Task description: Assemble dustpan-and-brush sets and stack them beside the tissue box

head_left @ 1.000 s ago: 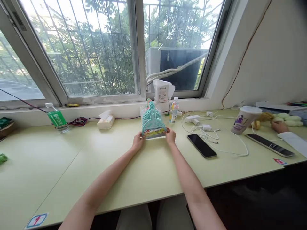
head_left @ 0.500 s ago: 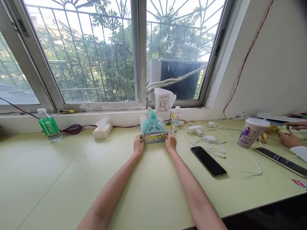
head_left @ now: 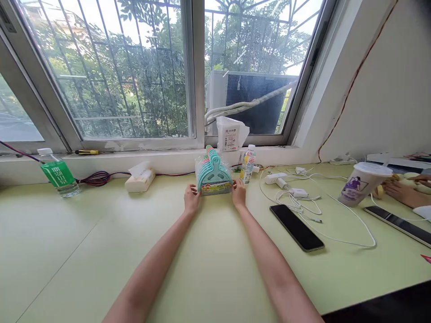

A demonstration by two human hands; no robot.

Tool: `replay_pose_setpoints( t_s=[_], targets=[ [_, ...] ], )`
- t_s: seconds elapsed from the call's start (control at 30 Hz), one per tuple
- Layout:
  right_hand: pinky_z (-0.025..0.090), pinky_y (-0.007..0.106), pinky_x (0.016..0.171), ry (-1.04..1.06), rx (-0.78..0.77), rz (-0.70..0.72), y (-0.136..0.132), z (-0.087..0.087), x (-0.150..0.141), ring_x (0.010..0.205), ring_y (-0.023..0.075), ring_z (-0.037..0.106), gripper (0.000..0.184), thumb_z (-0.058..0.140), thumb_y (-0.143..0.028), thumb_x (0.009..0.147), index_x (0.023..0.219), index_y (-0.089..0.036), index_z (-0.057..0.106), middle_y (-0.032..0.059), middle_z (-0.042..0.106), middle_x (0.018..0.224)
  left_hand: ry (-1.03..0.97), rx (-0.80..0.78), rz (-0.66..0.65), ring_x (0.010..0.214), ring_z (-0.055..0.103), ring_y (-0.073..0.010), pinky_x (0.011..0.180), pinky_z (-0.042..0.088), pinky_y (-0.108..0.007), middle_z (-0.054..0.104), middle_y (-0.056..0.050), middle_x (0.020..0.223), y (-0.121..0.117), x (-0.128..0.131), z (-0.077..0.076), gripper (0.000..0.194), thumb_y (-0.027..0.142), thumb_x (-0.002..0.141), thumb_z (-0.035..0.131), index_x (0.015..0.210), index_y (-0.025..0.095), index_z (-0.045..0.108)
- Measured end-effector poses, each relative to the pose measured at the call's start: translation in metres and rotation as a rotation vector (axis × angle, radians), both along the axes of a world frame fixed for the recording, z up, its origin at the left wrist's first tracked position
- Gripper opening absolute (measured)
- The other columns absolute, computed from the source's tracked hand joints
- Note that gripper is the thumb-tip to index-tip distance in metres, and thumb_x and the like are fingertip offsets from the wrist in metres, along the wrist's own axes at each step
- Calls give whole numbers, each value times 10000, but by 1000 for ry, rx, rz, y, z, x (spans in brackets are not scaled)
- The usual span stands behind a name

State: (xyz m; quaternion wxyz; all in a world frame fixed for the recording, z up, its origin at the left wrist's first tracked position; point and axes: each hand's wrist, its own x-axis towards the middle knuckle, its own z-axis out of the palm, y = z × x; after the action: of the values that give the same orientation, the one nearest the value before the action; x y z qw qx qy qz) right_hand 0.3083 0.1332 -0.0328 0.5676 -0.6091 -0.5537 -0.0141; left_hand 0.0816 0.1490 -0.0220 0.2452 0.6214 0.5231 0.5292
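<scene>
A row of small plastic dustpans (head_left: 215, 174) in clear wrapping stands upright on the table against the wall below the window. The front one is turquoise with a yellow printed label, and green and pink ones show behind it. My left hand (head_left: 191, 198) is closed with its fingertips at the row's lower left edge. Gripping the lower right edge is my right hand (head_left: 239, 194), its fingers curled. Just right of the row stands a clear drink bottle (head_left: 248, 166) with a white cap.
A tissue pack (head_left: 140, 179) and a green-labelled water bottle (head_left: 59, 174) stand left. On the right lie a black phone (head_left: 296, 228), white charging cables (head_left: 292, 199), a lidded cup (head_left: 363, 185) and a second phone (head_left: 399, 224). Another person's hand (head_left: 402, 193) is at the far right.
The view has shifted slightly. Both hands stay at the sides of the dustpan row, with the left fingers a little looser. The other person's hand at the far right has moved.
</scene>
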Motion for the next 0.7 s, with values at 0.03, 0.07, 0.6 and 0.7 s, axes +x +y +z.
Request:
replay_pose_setpoints(
  t_s=[0.03,0.07,0.6,0.7],
  targets=[
    [488,358,739,12,17,6,0,0,0,700,191,580,260,442,-240,888,1038,-154,636,124,626,1021,1,-2,-5,691,592,-135,655,454,-251,599,-4,792,-1,0,1,182,188,752,629,910,184,539],
    [487,356,735,24,34,9,1,0,1,693,191,584,271,439,-251,894,1030,-149,651,126,633,1008,4,-2,-11,692,591,-141,656,453,-253,602,-2,761,-2,0,2,132,196,753,626,857,187,544],
    [475,336,733,-38,-81,-67,0,3,1,802,213,605,419,371,-335,941,1213,-198,658,122,617,1056,102,44,70,746,603,-166,724,463,-305,641,-54,943,-5,1,2,188,333,861,557,988,194,546],
    [485,353,729,-18,-99,-139,-7,3,-1,865,235,606,448,346,-333,944,1308,-201,571,150,567,1158,132,161,171,956,589,-212,875,456,-377,585,-105,1105,-13,2,4,266,361,898,511,1099,188,494]
  ],
)
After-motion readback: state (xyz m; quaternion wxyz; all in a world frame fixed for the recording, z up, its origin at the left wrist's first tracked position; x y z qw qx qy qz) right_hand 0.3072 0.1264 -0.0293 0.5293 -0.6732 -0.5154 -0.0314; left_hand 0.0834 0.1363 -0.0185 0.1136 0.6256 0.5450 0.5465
